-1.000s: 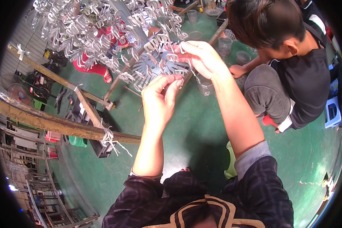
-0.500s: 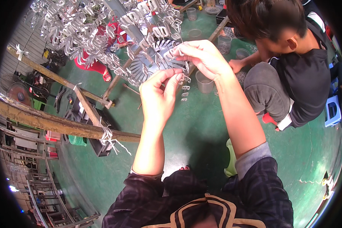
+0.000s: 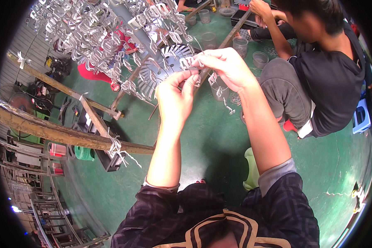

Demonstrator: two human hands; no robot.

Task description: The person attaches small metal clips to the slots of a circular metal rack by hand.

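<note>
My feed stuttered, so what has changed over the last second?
The dangling clip strand swung left, then right, now crossing the clear plastic cup. The co-worker's hand moved up the picture. The left hand and right hand still pinch at metal clips; the blue stool stayed.

Wearer's hands (image 3: 175,99) (image 3: 232,70), two; metal clips (image 3: 80,31), dozens; blue stool (image 3: 364,108), one

A green floor (image 3: 211,136), catching bright light at lower right, stretches past a blue plastic stool (image 3: 361,128) toward a ribbed grey wall (image 3: 18,44) at upper left.
</note>
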